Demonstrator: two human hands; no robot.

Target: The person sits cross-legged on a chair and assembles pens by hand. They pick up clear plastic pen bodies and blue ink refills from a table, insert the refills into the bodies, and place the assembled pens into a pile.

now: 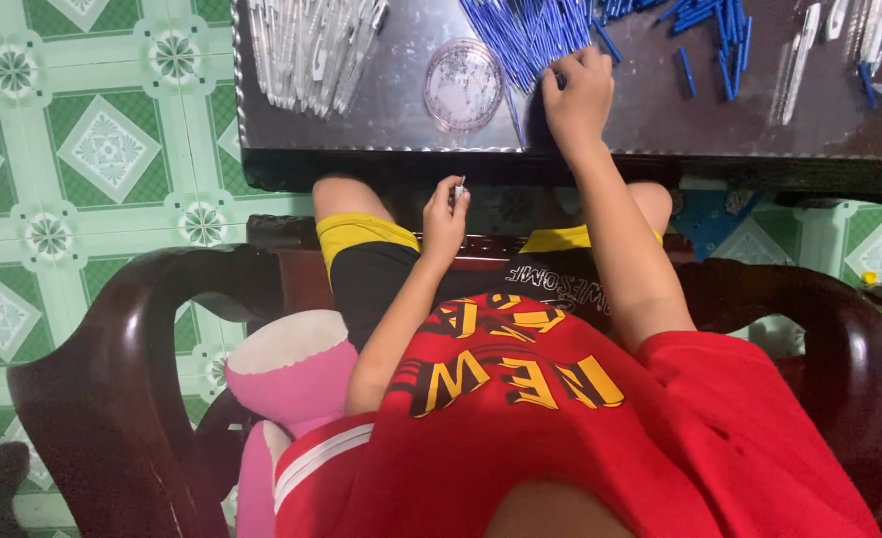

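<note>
My left hand is raised above my lap, below the table edge, pinching a small clear pen part between its fingertips. My right hand reaches onto the dark table, fingers curled down on the near end of a pile of blue pen refills. A round clear dish of tiny pieces sits just left of that hand. A heap of clear pen barrels lies at the table's far left.
More blue pieces and clear barrels are scattered at the table's right. I sit in a dark wooden armchair with a pink plush toy beside me. Green patterned floor tiles surround the table.
</note>
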